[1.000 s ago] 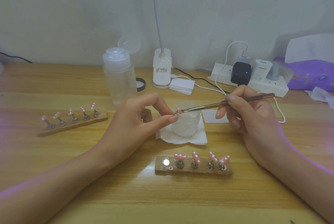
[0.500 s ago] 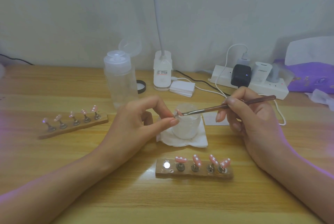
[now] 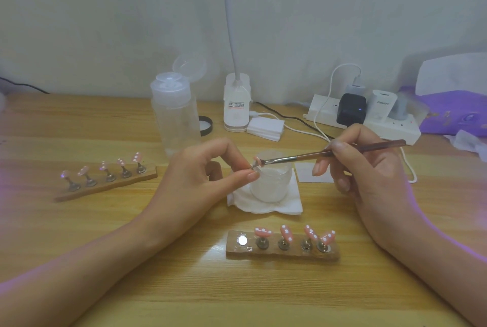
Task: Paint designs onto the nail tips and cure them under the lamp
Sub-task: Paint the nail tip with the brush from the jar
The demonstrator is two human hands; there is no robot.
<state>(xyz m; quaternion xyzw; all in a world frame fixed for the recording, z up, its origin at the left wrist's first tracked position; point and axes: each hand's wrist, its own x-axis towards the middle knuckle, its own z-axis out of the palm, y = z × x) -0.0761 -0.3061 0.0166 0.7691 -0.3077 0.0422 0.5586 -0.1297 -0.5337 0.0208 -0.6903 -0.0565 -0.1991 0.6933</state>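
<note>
A: With left hand [image 3: 200, 176], pinches 1 pink nail tip [image 3: 257, 160] above white jar [image 3: 271, 184]; with right hand [image 3: 369, 168], grips brush [image 3: 329, 153], bristles touching that tip. Holds hands apart.
B: Doing it well?
A: Probably: rest wrists on table [image 3: 158, 287], dab lightly, space dots like finished ones.
B: Counts, head view?
A: 2 holders: near holder [image 3: 282, 254] carrying 4 dotted tips [image 3: 263, 231] plus 1 bare magnet [image 3: 242, 241]; far holder [image 3: 105, 187] carrying 5. 1 brush, 1 lamp [image 3: 236, 107] behind.

bare left grip [image 3: 200, 177] and right grip [image 3: 369, 171]
</note>
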